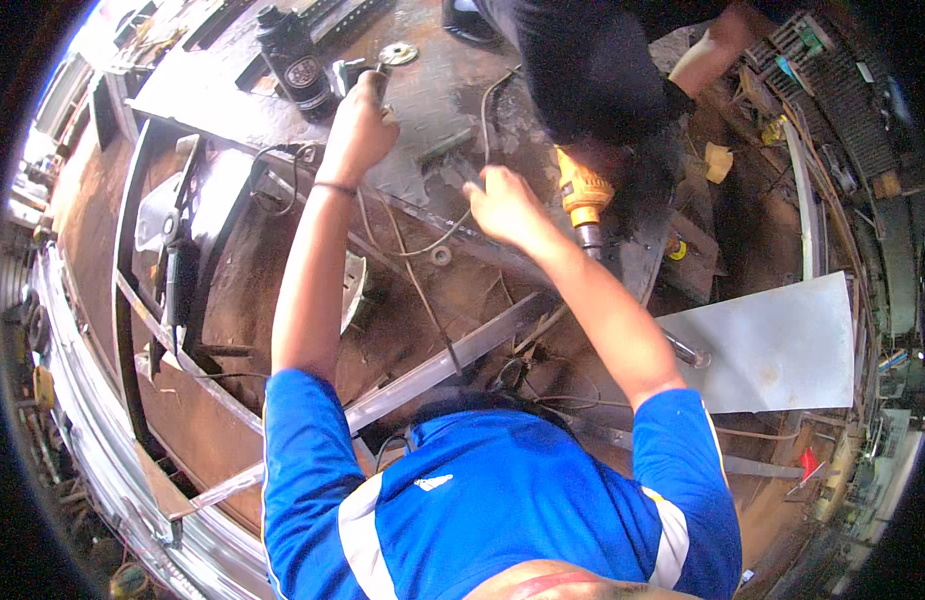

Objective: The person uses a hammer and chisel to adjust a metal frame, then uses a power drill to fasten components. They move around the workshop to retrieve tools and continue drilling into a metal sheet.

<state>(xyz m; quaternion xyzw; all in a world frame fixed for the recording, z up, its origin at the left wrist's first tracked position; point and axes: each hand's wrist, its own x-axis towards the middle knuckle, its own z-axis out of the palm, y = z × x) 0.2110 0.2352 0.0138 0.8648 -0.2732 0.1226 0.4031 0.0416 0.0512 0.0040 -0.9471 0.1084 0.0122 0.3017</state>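
My left hand is raised over the metal plate table, its fingers wrapped round a dark-handled tool with a silver metal end; its exact kind is unclear. A black bottle stands just left of it, and a round metal disc lies beyond. My right hand is closed at the near edge of the plate, with a thin cable running through its fingers. The cable sags in a loop between my hands. Right of that hand, a yellow power drill points toward me.
A co-worker in dark clothing leans in at the far right, partly over the drill. An angle grinder rests on the left frame. A metal bar crosses before me; a grey sheet lies right. Cables trail over the brown floor.
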